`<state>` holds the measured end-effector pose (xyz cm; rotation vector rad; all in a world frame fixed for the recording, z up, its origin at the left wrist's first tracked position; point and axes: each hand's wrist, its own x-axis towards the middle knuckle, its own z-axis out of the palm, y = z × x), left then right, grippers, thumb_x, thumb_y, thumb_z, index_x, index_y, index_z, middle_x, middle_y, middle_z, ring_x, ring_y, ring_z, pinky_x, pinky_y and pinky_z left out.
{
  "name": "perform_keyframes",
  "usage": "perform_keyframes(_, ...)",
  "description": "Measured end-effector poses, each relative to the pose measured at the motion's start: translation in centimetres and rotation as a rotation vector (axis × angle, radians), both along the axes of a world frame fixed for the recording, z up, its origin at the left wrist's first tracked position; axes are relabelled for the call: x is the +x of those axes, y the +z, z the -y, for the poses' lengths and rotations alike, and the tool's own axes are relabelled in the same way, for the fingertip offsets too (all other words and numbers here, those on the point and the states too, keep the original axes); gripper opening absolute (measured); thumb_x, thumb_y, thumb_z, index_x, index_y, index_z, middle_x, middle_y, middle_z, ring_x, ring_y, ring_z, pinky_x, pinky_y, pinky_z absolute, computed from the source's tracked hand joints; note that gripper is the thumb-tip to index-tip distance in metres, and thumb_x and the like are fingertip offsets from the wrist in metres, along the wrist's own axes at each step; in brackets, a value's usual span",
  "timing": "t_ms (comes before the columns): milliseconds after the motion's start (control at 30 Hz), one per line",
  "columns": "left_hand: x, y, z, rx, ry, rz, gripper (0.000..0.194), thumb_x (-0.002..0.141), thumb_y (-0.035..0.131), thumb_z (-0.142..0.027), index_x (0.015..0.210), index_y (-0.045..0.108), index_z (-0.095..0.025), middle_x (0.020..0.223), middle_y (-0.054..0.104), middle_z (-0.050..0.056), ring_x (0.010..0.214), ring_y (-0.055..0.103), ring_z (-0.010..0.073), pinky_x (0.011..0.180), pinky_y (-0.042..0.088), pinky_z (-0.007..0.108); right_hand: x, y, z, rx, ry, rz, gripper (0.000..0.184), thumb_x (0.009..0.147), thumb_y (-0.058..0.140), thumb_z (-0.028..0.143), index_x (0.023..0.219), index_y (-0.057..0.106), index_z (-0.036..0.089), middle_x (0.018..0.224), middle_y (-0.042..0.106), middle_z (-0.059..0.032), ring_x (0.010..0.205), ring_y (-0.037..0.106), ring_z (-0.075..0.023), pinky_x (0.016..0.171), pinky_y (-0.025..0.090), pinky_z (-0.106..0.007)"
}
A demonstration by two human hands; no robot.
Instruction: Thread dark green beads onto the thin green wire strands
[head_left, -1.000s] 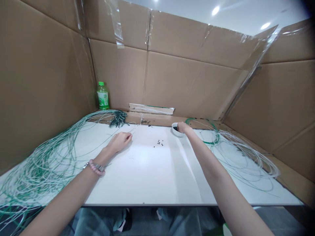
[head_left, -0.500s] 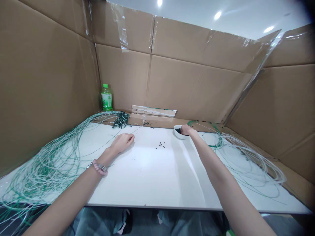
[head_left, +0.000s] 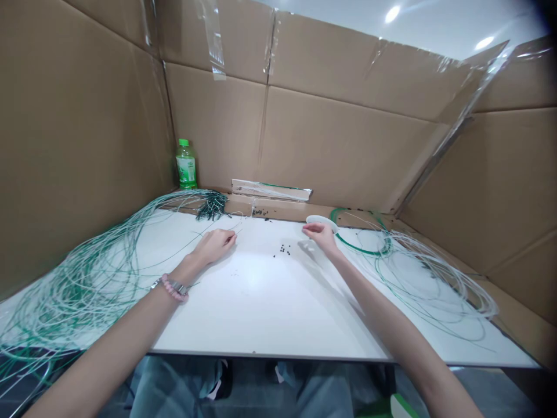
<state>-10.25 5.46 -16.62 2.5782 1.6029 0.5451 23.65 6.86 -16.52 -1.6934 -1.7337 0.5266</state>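
My left hand [head_left: 214,244] rests on the white table [head_left: 270,307] with its fingers pinched on the end of a thin green-white wire [head_left: 198,233] from the big tangle at the left. My right hand [head_left: 320,234] hovers just in front of a small white bowl [head_left: 319,220], fingers pinched together on something too small to make out. A few small black beads [head_left: 282,250] lie on the table between the two hands.
A large tangle of green and white wires [head_left: 73,290] covers the table's left side. More wire loops [head_left: 418,273] lie on the right. A green bottle [head_left: 186,165] stands at the back left. Cardboard walls [head_left: 339,145] enclose the table on three sides.
My right hand has come out of the white bowl and drawn back towards me, pinched. The left hand stays on the wire.
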Motion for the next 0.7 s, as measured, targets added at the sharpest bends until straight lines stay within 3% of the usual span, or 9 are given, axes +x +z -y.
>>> perform_keyframes(100,-0.2,-0.2,-0.1,0.001,0.01,-0.001,0.039,0.089,0.027,-0.037,0.071,0.057,-0.02,0.073,0.065,0.008,0.066,0.056,0.0194,0.058,0.029,0.027,-2.0,-3.0,1.2,-0.058,0.063,-0.138,0.028,0.089,0.055,0.033,0.11,0.057,0.014,0.105,0.061,-0.0064,0.088,0.061,-0.0154,0.075,0.054,-0.034)
perform_keyframes(200,-0.3,-0.3,-0.1,0.002,0.016,-0.003,0.04,0.089,0.027,-0.038,0.07,0.056,-0.019,0.072,0.064,0.007,0.064,0.054,0.0187,0.058,0.029,0.027,-2.6,-4.3,1.3,-0.089,0.101,-0.238,0.027,0.089,0.055,0.033,0.108,0.057,0.013,0.103,0.061,-0.006,0.086,0.061,-0.0147,0.073,0.054,-0.033)
perform_keyframes(433,-0.4,-0.3,-0.1,-0.002,0.024,0.001,0.04,0.089,0.028,-0.038,0.07,0.057,-0.019,0.072,0.065,0.008,0.065,0.054,0.0198,0.057,0.029,0.027,-2.1,-4.3,0.8,-0.077,0.139,-0.362,0.028,0.089,0.055,0.032,0.109,0.057,0.013,0.105,0.061,-0.0064,0.089,0.061,-0.0157,0.076,0.053,-0.035)
perform_keyframes(700,-0.4,-0.3,0.0,-0.019,0.036,0.007,0.039,0.088,0.028,-0.039,0.069,0.055,-0.019,0.072,0.064,0.007,0.065,0.053,0.0191,0.057,0.028,0.026,-2.1,-4.7,0.7,-0.074,0.134,-0.364,0.026,0.089,0.055,0.032,0.106,0.058,0.013,0.101,0.061,-0.0054,0.084,0.061,-0.0142,0.072,0.054,-0.031)
